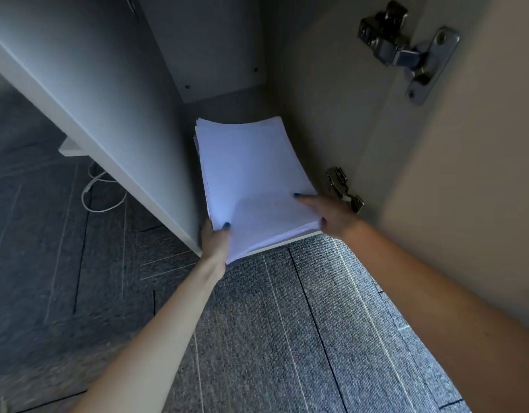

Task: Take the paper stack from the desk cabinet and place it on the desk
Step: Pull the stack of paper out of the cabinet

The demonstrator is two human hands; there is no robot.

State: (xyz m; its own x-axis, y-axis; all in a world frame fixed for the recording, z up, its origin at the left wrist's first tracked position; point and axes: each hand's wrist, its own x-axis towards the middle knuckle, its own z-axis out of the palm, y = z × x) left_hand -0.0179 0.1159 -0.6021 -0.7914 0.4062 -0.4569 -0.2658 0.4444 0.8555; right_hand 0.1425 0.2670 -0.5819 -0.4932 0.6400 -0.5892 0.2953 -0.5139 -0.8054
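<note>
Paper stack (251, 180), one; two hands.

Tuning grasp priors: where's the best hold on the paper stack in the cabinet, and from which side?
Take the paper stack at its near corners, from the open front. Walls hem its sides, and only the near edge overhangs the cabinet floor lip. The left hand and right hand already pinch there.

Bare forearms, no sleeves; dark polish on fingernails.
</note>
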